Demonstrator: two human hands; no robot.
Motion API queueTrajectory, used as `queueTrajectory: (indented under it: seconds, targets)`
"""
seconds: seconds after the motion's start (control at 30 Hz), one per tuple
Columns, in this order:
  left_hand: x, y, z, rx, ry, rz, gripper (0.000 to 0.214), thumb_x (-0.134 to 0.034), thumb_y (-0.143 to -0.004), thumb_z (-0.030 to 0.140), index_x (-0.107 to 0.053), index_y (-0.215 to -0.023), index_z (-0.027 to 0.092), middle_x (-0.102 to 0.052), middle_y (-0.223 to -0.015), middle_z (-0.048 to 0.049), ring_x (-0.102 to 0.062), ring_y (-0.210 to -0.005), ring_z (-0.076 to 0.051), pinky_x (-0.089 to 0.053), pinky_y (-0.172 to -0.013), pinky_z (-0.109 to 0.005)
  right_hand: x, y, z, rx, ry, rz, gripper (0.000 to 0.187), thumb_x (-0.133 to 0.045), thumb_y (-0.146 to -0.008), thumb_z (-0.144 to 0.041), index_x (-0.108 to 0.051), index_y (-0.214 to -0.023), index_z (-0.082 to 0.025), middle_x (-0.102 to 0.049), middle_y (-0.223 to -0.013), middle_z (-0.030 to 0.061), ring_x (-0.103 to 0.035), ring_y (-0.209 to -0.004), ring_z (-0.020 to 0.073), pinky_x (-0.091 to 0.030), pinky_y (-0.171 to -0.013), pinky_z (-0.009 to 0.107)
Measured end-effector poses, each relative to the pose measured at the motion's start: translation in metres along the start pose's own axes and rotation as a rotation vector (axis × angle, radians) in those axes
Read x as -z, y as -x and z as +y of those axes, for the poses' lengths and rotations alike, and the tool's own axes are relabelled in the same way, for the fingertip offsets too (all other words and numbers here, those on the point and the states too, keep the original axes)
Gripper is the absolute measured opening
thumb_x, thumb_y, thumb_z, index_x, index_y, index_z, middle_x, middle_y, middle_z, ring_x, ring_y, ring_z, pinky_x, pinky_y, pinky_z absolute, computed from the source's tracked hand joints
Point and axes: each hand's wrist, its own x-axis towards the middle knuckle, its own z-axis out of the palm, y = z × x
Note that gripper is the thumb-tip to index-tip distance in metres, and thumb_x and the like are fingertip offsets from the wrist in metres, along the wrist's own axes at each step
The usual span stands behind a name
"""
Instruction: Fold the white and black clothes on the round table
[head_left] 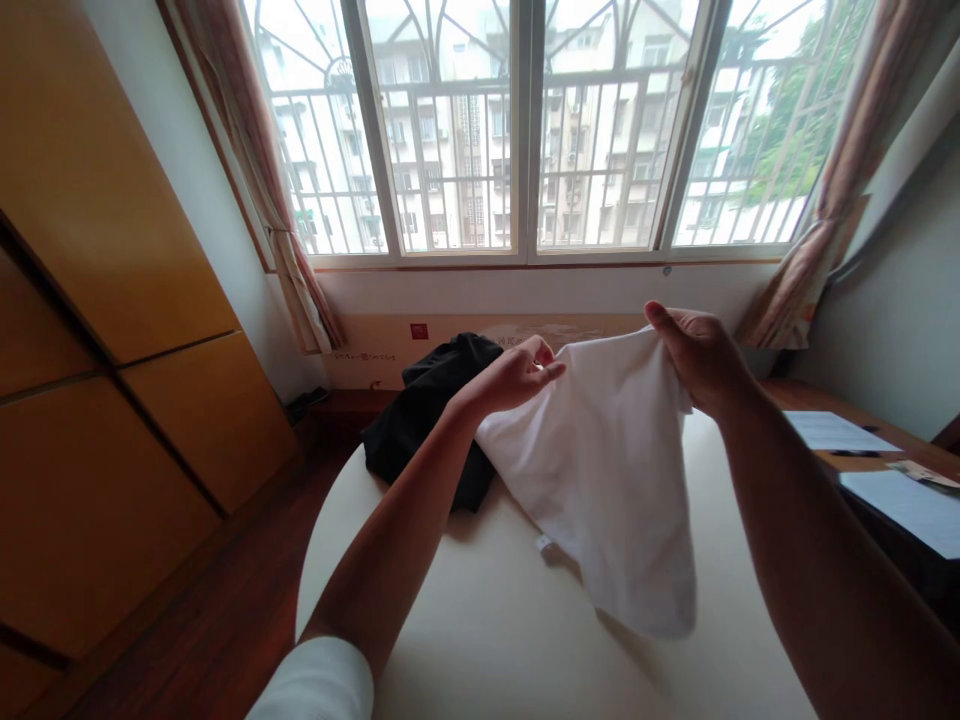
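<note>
A white shirt point(611, 470) hangs between my two hands over the round white table point(465, 620). Its lower part droops toward the tabletop, and a small tag point(546, 546) sticks out at its left edge. My left hand point(517, 375) is closed, pinching the upper left of the fabric between thumb and fingers. At the upper right corner, my right hand point(697, 350) grips the cloth with the thumb on top; its other fingers are partly hidden. A crumpled black garment point(427, 420) lies on the table's far left, partly behind my left forearm.
Wooden cabinets point(112, 330) stand along the left. Beyond the table are a barred window point(525, 130) and tied curtains point(289, 230). At right, a wooden desk point(817, 400) carries sheets of paper point(840, 431) and a dark pen-like item point(855, 453).
</note>
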Motion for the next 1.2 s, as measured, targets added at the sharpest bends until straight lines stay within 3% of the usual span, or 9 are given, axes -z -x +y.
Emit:
queueTrajectory:
  seconds: [0.1,0.2,0.3,0.4,0.5,0.7,0.9,1.03,1.2]
  targets:
    - [-0.003,0.003,-0.001,0.003,-0.080,-0.167,0.031,-0.075,-0.088,0.045,-0.064,-0.100,0.019,-0.074,-0.103,-0.0064,-0.069,-0.089,-0.020,-0.052,-0.075,-0.030,0.000,-0.001,0.003,-0.046,-0.047,0.018,0.060,-0.064,-0.082,-0.088,-0.059,-0.075,-0.029,-0.055,-0.058,0.0010,-0.056,-0.055,0.0242,-0.042,-0.049,0.036]
    - [-0.007,0.003,-0.001,-0.002,-0.120,-0.233,0.021,-0.070,-0.088,0.039,-0.068,-0.092,0.018,-0.074,-0.095,-0.0043,-0.068,-0.084,-0.019,-0.050,-0.074,-0.029,-0.002,-0.002,0.003,-0.058,-0.099,0.021,0.059,-0.069,-0.078,-0.088,-0.058,-0.075,-0.030,-0.054,-0.057,-0.0001,-0.055,-0.054,0.0232,-0.042,-0.048,0.035]
    - [-0.015,0.003,-0.001,0.025,-0.148,-0.273,0.025,-0.076,-0.082,0.043,-0.068,-0.084,0.019,-0.072,-0.087,-0.0024,-0.065,-0.077,-0.019,-0.048,-0.068,-0.028,-0.005,-0.002,0.000,-0.089,-0.198,0.012,0.059,-0.075,-0.075,-0.084,-0.055,-0.073,-0.029,-0.051,-0.056,-0.0021,-0.049,-0.049,0.0196,-0.039,-0.046,0.034]
    - [-0.024,0.003,-0.001,0.028,-0.198,-0.341,0.017,-0.072,-0.082,0.030,-0.064,-0.070,0.020,-0.067,-0.073,0.0003,-0.060,-0.067,-0.018,-0.043,-0.062,-0.028,-0.007,0.000,-0.005,-0.116,-0.288,-0.014,0.058,-0.080,-0.075,-0.079,-0.051,-0.069,-0.029,-0.049,-0.055,-0.0030,-0.044,-0.046,0.0170,-0.037,-0.045,0.033]
    - [-0.028,0.002,-0.001,0.022,-0.206,-0.339,0.015,-0.062,-0.083,0.021,-0.063,-0.068,0.020,-0.065,-0.069,0.0015,-0.057,-0.064,-0.016,-0.040,-0.060,-0.028,-0.008,0.001,-0.008,-0.135,-0.302,-0.023,0.057,-0.080,-0.076,-0.077,-0.050,-0.068,-0.029,-0.049,-0.055,-0.0025,-0.043,-0.046,0.0170,-0.036,-0.045,0.033]
    - [-0.020,0.003,0.000,0.046,-0.202,-0.331,0.015,-0.060,-0.083,0.026,-0.063,-0.070,0.020,-0.065,-0.071,0.0014,-0.058,-0.067,-0.016,-0.040,-0.062,-0.027,-0.005,-0.001,-0.005,-0.149,-0.197,-0.020,0.062,-0.070,-0.079,-0.084,-0.044,-0.069,-0.029,-0.044,-0.055,-0.0021,-0.040,-0.045,0.0171,-0.035,-0.044,0.034]
    - [-0.019,0.000,-0.005,0.081,-0.156,-0.376,0.017,-0.062,-0.081,0.026,-0.060,-0.065,0.020,-0.060,-0.063,0.0030,-0.054,-0.061,-0.015,-0.038,-0.059,-0.027,-0.008,-0.002,-0.007,-0.182,-0.233,-0.005,0.061,-0.075,-0.076,-0.082,-0.048,-0.067,-0.029,-0.044,-0.054,-0.0019,-0.039,-0.044,0.0153,-0.036,-0.043,0.033]
    - [-0.019,-0.001,-0.006,0.058,-0.103,-0.293,0.011,-0.064,-0.083,0.023,-0.063,-0.071,0.020,-0.065,-0.070,0.0019,-0.059,-0.065,-0.015,-0.042,-0.062,-0.025,-0.002,0.000,-0.004,-0.191,-0.239,0.004,0.061,-0.076,-0.075,-0.083,-0.049,-0.067,-0.029,-0.044,-0.053,-0.0018,-0.039,-0.043,0.0152,-0.034,-0.041,0.032]
    - [0.006,-0.001,-0.001,0.027,-0.046,0.037,0.011,-0.059,-0.094,0.027,-0.059,-0.085,0.022,-0.065,-0.072,0.0027,-0.063,-0.058,-0.013,-0.045,-0.058,-0.024,0.021,-0.001,0.006,-0.179,-0.139,-0.052,0.060,-0.072,-0.079,-0.083,-0.057,-0.070,-0.026,-0.053,-0.056,-0.0007,-0.046,-0.046,0.0153,-0.035,-0.042,0.030]
